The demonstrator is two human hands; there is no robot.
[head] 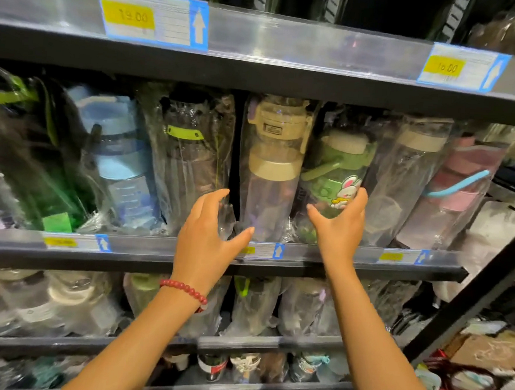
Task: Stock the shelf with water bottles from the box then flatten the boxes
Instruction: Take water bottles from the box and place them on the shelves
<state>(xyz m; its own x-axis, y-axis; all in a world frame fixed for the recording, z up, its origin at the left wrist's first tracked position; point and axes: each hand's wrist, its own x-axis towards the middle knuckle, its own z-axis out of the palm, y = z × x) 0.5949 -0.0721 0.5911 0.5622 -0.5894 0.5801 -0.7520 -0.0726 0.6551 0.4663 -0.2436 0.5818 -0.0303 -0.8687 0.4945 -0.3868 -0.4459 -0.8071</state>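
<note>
Head view: my left hand (210, 222) and right hand (341, 222) reach forward, fingers spread and relaxed, either side of the beige-capped water bottle (270, 171), which stands wrapped on the shelf (161, 250) among other bottles.

- The beige-capped bottle (270, 168) is clear-bodied, in a glossy clear wrap.
- The green bottle (333, 182) wears a white rabbit sticker with orange.
- The blue bottle (122, 155) is pale sky blue.
- The pink bottle (461, 184) has a light blue strap.
- The price tags (153, 17) are yellow, white, blue-edged.
- The bracelet (184, 290) is red beads.
</note>
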